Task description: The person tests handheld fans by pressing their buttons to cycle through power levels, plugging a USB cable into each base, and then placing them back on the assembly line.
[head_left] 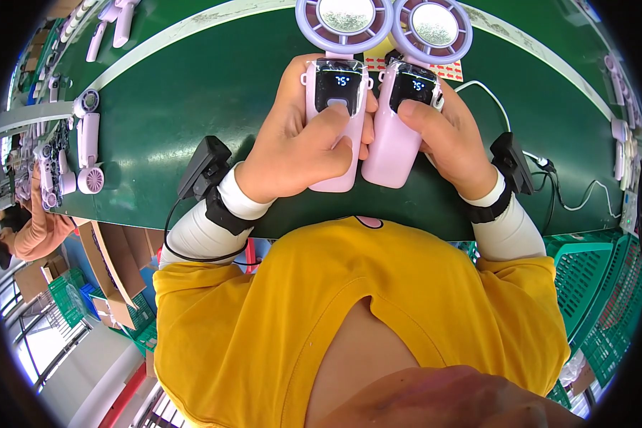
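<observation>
Two pink handheld fans with round purple heads are held side by side above the green table. My left hand [296, 146] is closed around the left handheld fan [333, 171], its thumb on the button below the lit display. My right hand [442, 135] grips the right handheld fan [391, 153], which leans a little, with the thumb at the lower edge of its dark display. Both displays glow with digits. The fans' heads reach the top edge of the view, and my fingers behind the handles are partly hidden.
More pink fans [88, 139] lie at the table's left edge, others at the far left and right. A white cable [503, 107] runs over the green table [214, 107] on the right. Green crates [581, 278] stand below right, cardboard boxes [110, 260] below left. Another person [39, 232] sits far left.
</observation>
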`<state>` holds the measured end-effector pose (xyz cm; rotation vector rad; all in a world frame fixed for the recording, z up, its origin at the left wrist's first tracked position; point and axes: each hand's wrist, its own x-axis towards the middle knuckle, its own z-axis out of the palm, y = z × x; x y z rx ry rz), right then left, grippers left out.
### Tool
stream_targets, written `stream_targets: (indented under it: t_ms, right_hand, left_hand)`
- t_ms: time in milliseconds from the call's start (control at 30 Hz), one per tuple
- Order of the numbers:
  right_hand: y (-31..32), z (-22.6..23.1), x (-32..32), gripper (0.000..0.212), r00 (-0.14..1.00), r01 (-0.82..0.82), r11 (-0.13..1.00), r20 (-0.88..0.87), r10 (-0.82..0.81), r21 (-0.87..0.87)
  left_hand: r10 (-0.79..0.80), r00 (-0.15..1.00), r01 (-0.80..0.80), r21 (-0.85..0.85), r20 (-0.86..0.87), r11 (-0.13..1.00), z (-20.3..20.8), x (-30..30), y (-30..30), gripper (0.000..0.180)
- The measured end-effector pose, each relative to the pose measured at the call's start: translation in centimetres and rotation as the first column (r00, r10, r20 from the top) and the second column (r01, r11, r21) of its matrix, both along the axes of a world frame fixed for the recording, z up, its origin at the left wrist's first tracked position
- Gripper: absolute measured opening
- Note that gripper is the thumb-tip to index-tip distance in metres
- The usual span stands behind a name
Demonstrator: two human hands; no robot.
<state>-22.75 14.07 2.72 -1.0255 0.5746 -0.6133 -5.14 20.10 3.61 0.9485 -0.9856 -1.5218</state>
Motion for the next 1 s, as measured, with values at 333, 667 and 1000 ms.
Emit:
stream_targets:
  t_ms: [333, 667, 1000]
  right_hand:
    - [-0.6, -0.6, 0.3, 0.043, 0.991, 0.005, 0.995, -0.131, -0.017, -0.095]
    - [-0.3, -1.4, 0.8, 0.04, 0.824, -0.189, 0.878, -0.558, -0.103, -0.441]
    - [1.0, -1.8, 1.3, 0.03, 0.551, -0.344, 0.489, -0.594, -0.587, -0.802]
  left_hand:
    - [0.129, 0.986, -0.139, 0.097, 0.105, 0.986, -0.5, 0.3, -0.2, 0.037]
    - [0.361, 0.478, -0.269, -0.257, 0.801, 0.928, -1.9, -0.5, -0.5, 0.028]
    - [0.487, 0.268, 0.02, -0.51, 0.831, 0.86, -3.7, 0.8, -1.2, 0.025]
